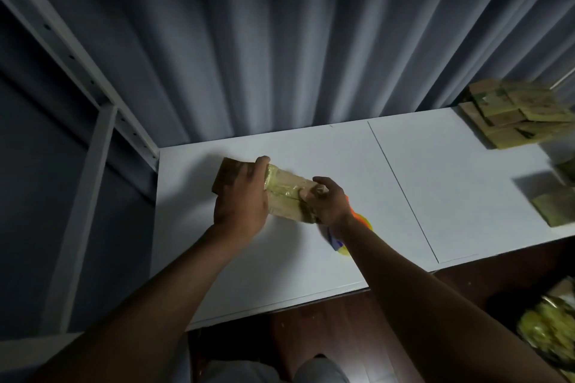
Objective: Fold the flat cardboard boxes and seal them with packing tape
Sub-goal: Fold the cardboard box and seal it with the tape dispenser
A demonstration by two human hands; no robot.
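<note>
Near the middle of the white surface (420, 183) lies a taped cardboard box (287, 194). The left hand (241, 196) curls its fingers (259, 165) over the box's 9 o'clock end; the right hand (329, 200) pinches the 3 o'clock end. More cardboard boxes (513, 115) are stacked at 2 o'clock.

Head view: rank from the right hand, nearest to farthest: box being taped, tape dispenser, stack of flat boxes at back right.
1. Box being taped: held by the right hand.
2. Tape dispenser: just beside the wrist, partly hidden.
3. Stack of flat boxes: table's far right corner.
</note>
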